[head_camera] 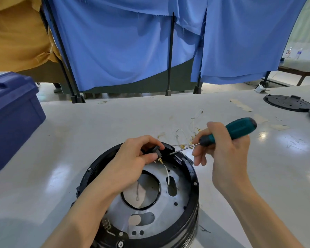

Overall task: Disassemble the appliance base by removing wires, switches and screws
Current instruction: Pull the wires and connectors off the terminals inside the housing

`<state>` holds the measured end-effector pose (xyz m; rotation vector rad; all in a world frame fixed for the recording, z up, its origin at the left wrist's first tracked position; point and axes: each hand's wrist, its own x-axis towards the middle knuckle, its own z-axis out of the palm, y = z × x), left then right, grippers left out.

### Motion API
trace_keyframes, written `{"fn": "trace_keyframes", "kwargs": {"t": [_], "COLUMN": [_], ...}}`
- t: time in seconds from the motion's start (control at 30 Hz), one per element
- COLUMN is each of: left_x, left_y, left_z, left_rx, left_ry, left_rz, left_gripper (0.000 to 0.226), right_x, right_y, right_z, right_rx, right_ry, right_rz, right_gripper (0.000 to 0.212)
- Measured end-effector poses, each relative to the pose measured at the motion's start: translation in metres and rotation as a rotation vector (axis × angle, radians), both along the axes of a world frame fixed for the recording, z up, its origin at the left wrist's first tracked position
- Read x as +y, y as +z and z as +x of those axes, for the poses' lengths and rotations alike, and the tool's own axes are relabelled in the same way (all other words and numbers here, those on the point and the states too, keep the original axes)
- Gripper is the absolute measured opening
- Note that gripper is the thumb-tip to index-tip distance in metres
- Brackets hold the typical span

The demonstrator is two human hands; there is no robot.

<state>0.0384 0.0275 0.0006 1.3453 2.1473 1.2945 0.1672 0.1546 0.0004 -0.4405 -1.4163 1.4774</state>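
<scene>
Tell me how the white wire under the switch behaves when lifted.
Probably floppy: the white wire droops in a curve below the switch the left hand pinches. Thin, so likely light. Its lower end seems to enter a slot in the base, so it may snag.

Blue curtains [125,43] on black poles [170,54]; glossy grey table [79,126].

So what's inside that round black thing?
A silver metal plate with holes, a black ring and a white wire. The left hand, pinching a switch, and its arm hide the rest.
</scene>
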Motion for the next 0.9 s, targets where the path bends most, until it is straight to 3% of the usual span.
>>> {"fn": "trace_keyframes", "kwargs": {"t": [0.27, 0.9], "left_x": [0.002, 0.002], "left_y": [-0.002, -0.003], "left_z": [-0.001, -0.001], "left_rx": [-0.137, -0.203], "left_ry": [-0.059, -0.048], "left_rz": [0.044, 0.072], "left_gripper": [0.031, 0.025], "right_x": [-0.008, -0.015], "right_y": [-0.006, -0.009], "right_z": [-0.001, 0.000], "right_rx": [0.041, 0.136], "right_ry": [0.044, 0.055], "right_rz": [-0.041, -0.007], "right_gripper": [0.034, 0.030]}}
